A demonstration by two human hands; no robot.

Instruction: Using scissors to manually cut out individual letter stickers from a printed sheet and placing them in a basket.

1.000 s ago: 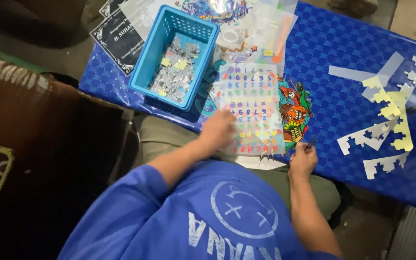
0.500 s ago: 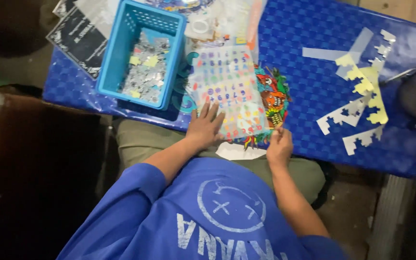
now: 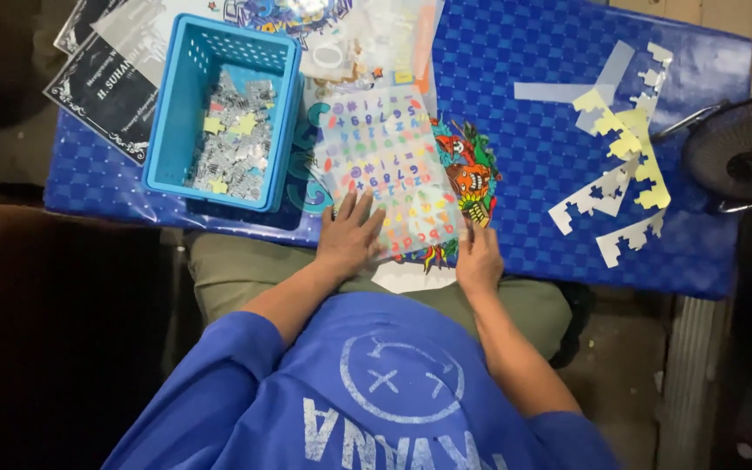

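Nearest the camera, the person in the blue shirt leans over the near edge of the blue chequered table (image 3: 559,148), both bare hands on one thing. The left hand (image 3: 348,237) lies flat, fingers spread wide, palm pressing the near-left corner of the clear sheet of coloured letters and numbers (image 3: 386,165). The right hand (image 3: 479,259) sits at the sheet's near-right corner, fingers drawn narrow and curled at the edge; whether they pinch the film or only rest on it I cannot tell.

The sheet runs away from both hands, slightly skewed. Its near edge is under the left fingertips and just beside the right ones; its far end is well beyond them. Under it, peeking out at right, a bright cartoon print (image 3: 472,174); a white scrap (image 3: 411,277) pokes out over the lap.

By my reading, the work is squaring and holding this sheet. Done well, the flat palm stays as the anchor while the right corner is handled lightly, because thin film creases or slides easily.

Farther left, a blue plastic basket (image 3: 180,113) holds silvery cut pieces. Right of the sheet, pale notched paper strips (image 3: 624,165) lie scattered, well apart from either hand. A small dark fan (image 3: 746,157) sits at the far right.
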